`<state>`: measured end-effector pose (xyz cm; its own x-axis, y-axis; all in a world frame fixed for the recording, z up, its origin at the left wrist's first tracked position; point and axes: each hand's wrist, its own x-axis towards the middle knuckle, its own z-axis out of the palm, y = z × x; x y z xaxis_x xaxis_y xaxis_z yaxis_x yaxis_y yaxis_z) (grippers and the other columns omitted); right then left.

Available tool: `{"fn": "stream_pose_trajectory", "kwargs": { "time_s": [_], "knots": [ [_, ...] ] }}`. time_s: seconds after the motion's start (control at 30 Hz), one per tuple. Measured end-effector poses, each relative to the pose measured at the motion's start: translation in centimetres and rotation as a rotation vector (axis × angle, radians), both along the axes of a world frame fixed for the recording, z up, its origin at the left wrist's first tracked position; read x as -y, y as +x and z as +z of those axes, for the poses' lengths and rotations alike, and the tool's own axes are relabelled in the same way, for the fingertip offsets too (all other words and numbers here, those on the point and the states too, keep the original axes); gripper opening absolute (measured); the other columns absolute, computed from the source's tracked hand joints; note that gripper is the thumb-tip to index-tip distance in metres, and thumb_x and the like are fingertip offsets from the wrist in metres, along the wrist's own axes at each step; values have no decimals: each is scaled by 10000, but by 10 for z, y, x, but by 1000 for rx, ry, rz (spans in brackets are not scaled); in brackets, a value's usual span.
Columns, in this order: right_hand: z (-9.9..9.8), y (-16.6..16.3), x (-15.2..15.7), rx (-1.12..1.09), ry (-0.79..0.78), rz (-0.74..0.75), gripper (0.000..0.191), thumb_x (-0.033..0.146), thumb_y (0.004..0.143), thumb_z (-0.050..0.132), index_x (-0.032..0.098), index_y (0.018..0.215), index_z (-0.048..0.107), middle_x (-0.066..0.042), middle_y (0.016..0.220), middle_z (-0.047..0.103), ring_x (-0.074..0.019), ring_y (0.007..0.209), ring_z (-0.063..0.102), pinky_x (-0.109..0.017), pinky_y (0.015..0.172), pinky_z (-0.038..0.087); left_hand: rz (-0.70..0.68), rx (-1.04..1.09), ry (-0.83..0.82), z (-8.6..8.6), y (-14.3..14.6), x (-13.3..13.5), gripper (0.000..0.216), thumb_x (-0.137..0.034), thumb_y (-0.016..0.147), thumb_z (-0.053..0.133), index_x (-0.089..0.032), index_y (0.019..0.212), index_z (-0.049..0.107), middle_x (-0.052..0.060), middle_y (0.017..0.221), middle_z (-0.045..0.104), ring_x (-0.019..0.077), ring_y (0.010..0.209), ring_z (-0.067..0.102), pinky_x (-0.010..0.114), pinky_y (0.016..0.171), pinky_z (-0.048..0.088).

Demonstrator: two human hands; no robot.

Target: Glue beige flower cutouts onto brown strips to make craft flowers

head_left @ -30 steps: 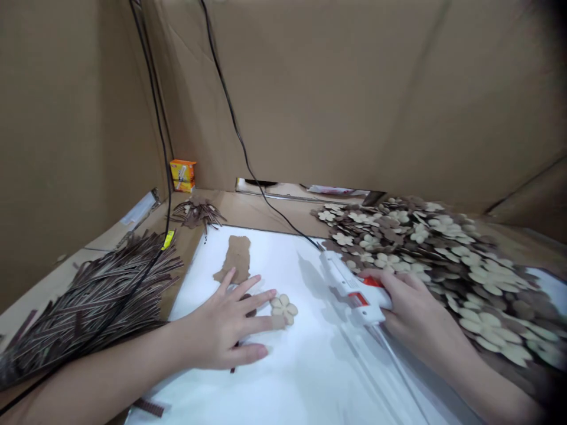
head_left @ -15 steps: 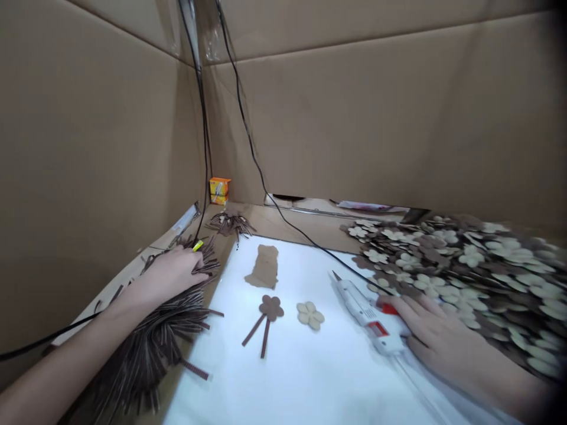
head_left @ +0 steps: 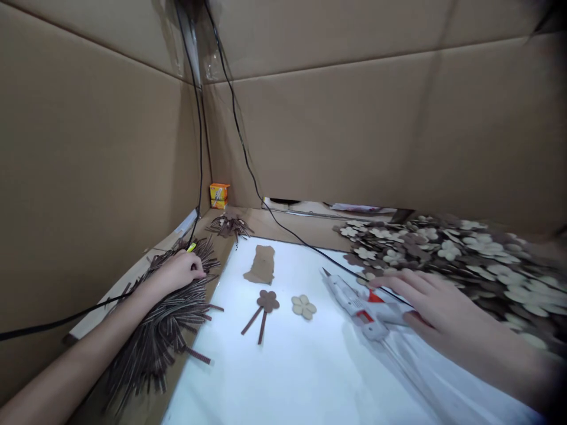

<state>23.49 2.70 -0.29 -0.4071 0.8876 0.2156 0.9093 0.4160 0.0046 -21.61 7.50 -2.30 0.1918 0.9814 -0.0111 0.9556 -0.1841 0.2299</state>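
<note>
My left hand [head_left: 177,273] rests on a heap of brown ribbon strips [head_left: 155,330] at the left, its fingers curled in. What is in those fingers is hidden. A small yellow thing [head_left: 191,247] shows just beyond the knuckles. At the right, my right hand [head_left: 432,307] hovers over the handle of a white glue gun [head_left: 352,298] with its fingers stretched out. The glue gun lies on the white board [head_left: 274,383], nozzle pointing away and left. On the board lie a brown felt flower [head_left: 268,301] with two strips like legs and a cream felt flower [head_left: 303,307].
A big pile of brown and cream flowers [head_left: 465,254] covers the right side. Cardboard walls [head_left: 332,130] stand behind and left. A black cord [head_left: 248,165] runs down across the board. An orange box [head_left: 218,195] and a cardboard scrap [head_left: 261,264] are at the back.
My right hand has loosened from the glue gun, its fingers now straighter and lifted. My left hand's fingers have curled tighter among the strips. The view has shifted slightly.
</note>
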Motion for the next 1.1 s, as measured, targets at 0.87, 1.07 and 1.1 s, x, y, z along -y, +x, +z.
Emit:
{"fn": "stream_pose_trajectory", "kwargs": {
  "time_s": [0.87,1.07,1.1],
  "knots": [
    [34,-202,-7,-1049,-654,443,533,432,778,565,199,1234,415,-99,1317,453,-209,1192,427,-352,956,376,-4,1058,230,89,83,21,332,-479,696,588,-147,695,597,-3,654,556,103,597,483,194,551,370],
    [32,-208,-12,-1352,-716,306,211,400,799,539,199,864,528,-42,960,626,-157,877,575,-282,710,447,77,1180,258,80,102,7,345,-483,694,596,-138,683,599,-5,631,540,97,567,482,194,512,369],
    [32,-202,-12,-1360,-751,314,216,403,792,548,195,842,525,-34,901,634,-145,808,579,-270,672,440,89,1167,263,75,102,5,345,-481,702,586,-137,703,608,6,652,556,108,587,498,202,518,377]
  ]
}}
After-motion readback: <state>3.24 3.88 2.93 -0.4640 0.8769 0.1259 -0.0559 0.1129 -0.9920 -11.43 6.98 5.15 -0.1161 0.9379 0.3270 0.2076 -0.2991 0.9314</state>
